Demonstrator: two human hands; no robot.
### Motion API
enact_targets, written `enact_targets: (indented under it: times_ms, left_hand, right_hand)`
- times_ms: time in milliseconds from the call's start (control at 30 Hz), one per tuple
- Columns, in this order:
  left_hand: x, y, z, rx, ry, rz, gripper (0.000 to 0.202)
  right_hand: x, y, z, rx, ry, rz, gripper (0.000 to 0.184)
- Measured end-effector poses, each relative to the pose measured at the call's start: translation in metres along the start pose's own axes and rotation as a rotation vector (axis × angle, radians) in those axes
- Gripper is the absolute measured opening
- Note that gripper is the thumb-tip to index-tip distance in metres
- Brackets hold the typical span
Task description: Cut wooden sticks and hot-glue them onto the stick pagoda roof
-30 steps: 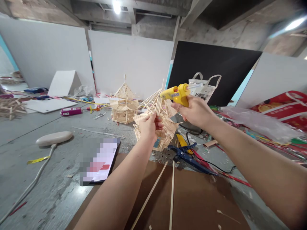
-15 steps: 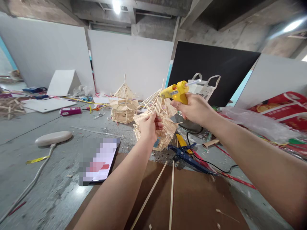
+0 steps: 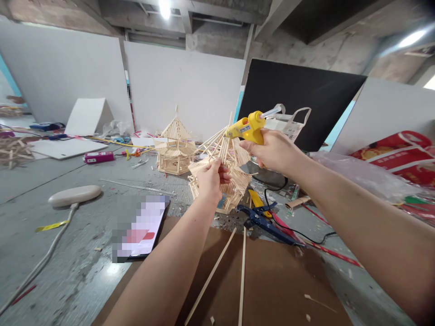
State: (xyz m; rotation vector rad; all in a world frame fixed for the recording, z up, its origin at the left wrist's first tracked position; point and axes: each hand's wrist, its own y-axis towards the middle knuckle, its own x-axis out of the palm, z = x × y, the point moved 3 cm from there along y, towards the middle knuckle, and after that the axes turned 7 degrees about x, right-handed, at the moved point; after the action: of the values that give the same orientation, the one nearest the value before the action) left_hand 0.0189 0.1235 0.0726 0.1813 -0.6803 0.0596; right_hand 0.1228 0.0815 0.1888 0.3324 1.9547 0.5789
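My right hand (image 3: 272,149) grips a yellow hot glue gun (image 3: 250,128), with a clear glue stick jutting from its back. The nozzle points left at the upper roof of a wooden-stick pavilion model (image 3: 238,183) and appears to touch the sticks there. On the near side of that roof, my left hand (image 3: 210,181) pinches a thin wooden stick (image 3: 223,151) between thumb and fingers. Its other fingers are curled, and the hand hides part of the model. A second stick pavilion (image 3: 176,158), with a pointed roof, stands behind to the left.
Blue cutters (image 3: 263,222) and a yellow-handled tool lie right of the model. A phone (image 3: 149,228) rests at left, near a white oval device (image 3: 75,196) with a cable. Two long sticks (image 3: 242,276) lie on a brown board (image 3: 282,280). Plastic bags are at right.
The glue gun's back end and my right hand have shifted very slightly left. The nozzle stays at the roof, and my left hand holds its place.
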Motion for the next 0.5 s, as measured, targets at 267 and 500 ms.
enact_targets:
  times_ms: [267, 500]
  left_hand:
    - [-0.001, 0.001, -0.001, -0.006, -0.006, -0.002, 0.020]
    - [-0.001, 0.002, -0.002, -0.006, 0.001, -0.009, 0.020]
  right_hand:
    - [0.000, 0.001, 0.007, 0.053, 0.063, -0.039, 0.026]
    - [0.000, -0.003, 0.008, -0.013, 0.051, -0.003, 0.030]
